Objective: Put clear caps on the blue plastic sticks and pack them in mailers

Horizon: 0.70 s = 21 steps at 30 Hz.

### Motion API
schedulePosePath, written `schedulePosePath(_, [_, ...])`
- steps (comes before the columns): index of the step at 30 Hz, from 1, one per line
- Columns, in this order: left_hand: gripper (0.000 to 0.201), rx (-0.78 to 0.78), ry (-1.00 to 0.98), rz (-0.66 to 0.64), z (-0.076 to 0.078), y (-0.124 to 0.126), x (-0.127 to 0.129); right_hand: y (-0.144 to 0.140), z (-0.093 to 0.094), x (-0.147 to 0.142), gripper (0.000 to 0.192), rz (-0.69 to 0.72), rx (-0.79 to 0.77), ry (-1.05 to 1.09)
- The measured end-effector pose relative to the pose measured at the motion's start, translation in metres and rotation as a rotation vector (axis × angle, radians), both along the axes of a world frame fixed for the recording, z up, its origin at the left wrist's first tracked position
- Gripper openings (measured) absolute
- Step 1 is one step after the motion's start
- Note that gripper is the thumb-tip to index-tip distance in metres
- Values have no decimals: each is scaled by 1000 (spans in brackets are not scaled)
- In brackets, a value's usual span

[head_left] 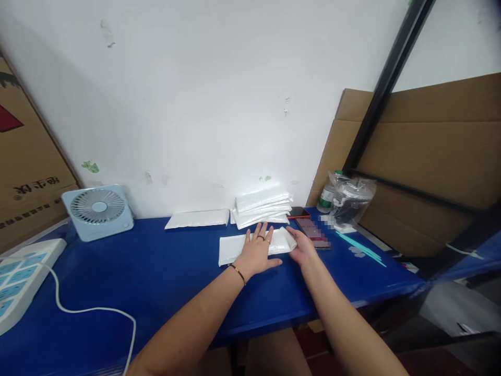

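Centre frame, left hand (258, 253) lies flat, pinning the mailer (254, 245) (keeping it still); right hand (302, 248) pinches its end.

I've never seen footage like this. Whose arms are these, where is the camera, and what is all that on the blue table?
There is no machine here: a person wears a camera on the head, looking forward and down at their own bare arms. The left hand lies flat on a white padded envelope on the blue table; the right hand grips the envelope's right end. Behind it sit a stack of envelopes and a single envelope. A small fan and a power strip are left; a phone and a plastic bag are right.
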<state>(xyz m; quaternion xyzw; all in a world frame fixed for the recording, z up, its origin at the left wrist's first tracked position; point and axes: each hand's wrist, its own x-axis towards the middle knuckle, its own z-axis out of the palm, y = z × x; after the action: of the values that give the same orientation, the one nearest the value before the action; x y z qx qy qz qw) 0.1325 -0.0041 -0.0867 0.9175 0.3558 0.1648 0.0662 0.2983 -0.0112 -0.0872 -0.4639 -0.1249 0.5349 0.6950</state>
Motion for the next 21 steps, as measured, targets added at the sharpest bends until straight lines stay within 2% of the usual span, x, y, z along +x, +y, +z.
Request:
schedulePosePath(3, [87, -18, 90, -46, -24, -1, -3, 1, -18, -1, 22, -24, -8, -88])
schedulePosePath(5, [79, 18, 97, -48, -31, -2, -4, 0, -23, -7, 37, 59, 36, -336])
schedulePosePath(8, [71, 59, 75, -27, -30, 0, -3, -5, -26, -15, 62, 360, 53, -910])
schedulePosePath(10, [66, 63, 70, -21, -26, 1, -4, -9, -25, -15, 72, 572, 29, -1207])
schedulePosePath(13, [51, 69, 100, -61, -19, 4, -6, -15, -20, -7, 79, 764, 28, -1363])
schedulePosePath(15, [42, 89, 113, -81, -15, 5, -7, -21, -18, 2, 91, 832, 99, -1389])
schedulePosePath(17, [34, 93, 115, -80, -11, 6, -9, -26, -18, 9, 98, 826, 211, -1400])
schedulePosePath(18, [29, 83, 115, -79, -7, 8, -10, -28, -19, 11, 95, 781, 256, -1394])
schedulePosePath(21, [25, 25, 105, -99, 11, 16, -23, -30, -21, 8, 62, 548, 330, -1295])
